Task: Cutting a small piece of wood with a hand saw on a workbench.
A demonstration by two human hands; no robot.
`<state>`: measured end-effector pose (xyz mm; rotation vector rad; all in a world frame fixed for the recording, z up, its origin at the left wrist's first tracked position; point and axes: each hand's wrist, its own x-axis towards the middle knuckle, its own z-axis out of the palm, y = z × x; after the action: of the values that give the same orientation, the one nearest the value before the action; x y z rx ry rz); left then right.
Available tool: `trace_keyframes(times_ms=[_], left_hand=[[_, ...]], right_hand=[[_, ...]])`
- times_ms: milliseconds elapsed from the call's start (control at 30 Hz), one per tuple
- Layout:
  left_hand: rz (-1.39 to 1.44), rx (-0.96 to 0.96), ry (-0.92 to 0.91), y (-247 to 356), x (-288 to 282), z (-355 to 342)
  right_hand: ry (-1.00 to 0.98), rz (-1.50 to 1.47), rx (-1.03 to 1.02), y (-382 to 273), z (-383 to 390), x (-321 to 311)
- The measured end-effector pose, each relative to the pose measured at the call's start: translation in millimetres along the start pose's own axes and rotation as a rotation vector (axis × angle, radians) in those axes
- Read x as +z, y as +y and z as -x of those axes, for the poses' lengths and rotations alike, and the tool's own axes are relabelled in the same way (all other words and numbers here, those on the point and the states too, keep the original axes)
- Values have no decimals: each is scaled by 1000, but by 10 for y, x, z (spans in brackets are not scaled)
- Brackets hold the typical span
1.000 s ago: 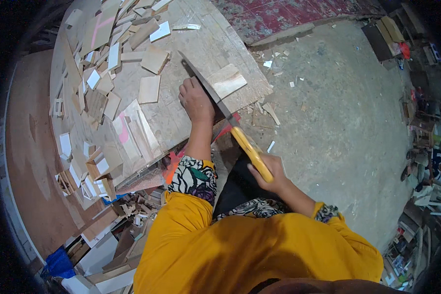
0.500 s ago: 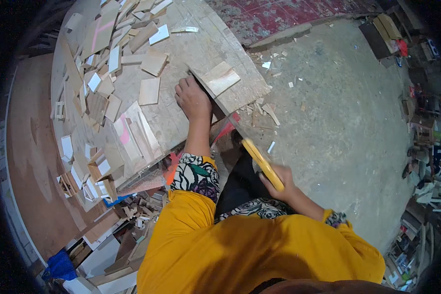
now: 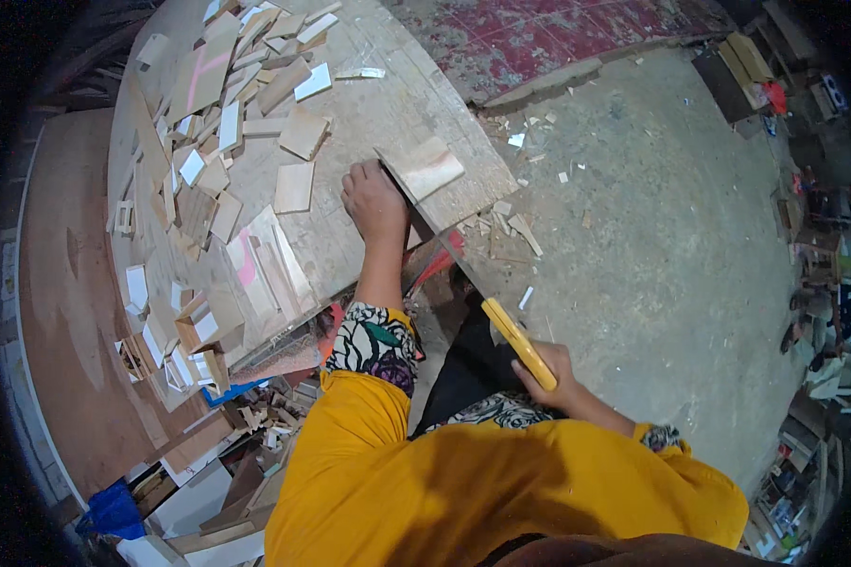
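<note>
My right hand (image 3: 551,375) is wrapped round the yellow handle of a handsaw (image 3: 468,274). Its blade slants up and left from the handle, across the edge of the worktable (image 3: 345,123), with the tip beside my left fingers. My left hand (image 3: 376,203) rests on the tabletop just left of the blade, fingers curled and pressed down; whatever lies under the palm is mostly hidden. Right of the blade, close against it, lies a pale flat wood piece (image 3: 429,168). A rectangular wood block (image 3: 294,187) lies to the left of my left hand.
Wood offcuts (image 3: 246,80) are heaped across the table's left side, with thin strips (image 3: 272,260) nearer me. Chips (image 3: 520,231) litter the concrete floor (image 3: 652,236) at right. A brown board (image 3: 61,283) stands left of the table; scrap wood (image 3: 199,487) is piled below it.
My right hand has drawn the saw back toward my body and slightly right. My left hand keeps its place on the table. The whole view has shifted a little.
</note>
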<state>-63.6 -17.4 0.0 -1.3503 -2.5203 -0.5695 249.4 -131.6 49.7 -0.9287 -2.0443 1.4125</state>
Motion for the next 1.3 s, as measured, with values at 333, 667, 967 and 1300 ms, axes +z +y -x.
trace_keyframes(times_ms=[333,667,967,1300], left_hand=[[-31,29,-9,-51,58,-74],[17,9,-12,-32,73,-79],[-27,-34,-8,6,3,-40],[-32,-23,7,-65,29,-81]], right_hand=[[87,-171,-42,22,-715,206],[109,-31,-93,-10,-1108,273],[21,-60,-6,-29,-208,15],[79,-52,-72,13,-653,202]])
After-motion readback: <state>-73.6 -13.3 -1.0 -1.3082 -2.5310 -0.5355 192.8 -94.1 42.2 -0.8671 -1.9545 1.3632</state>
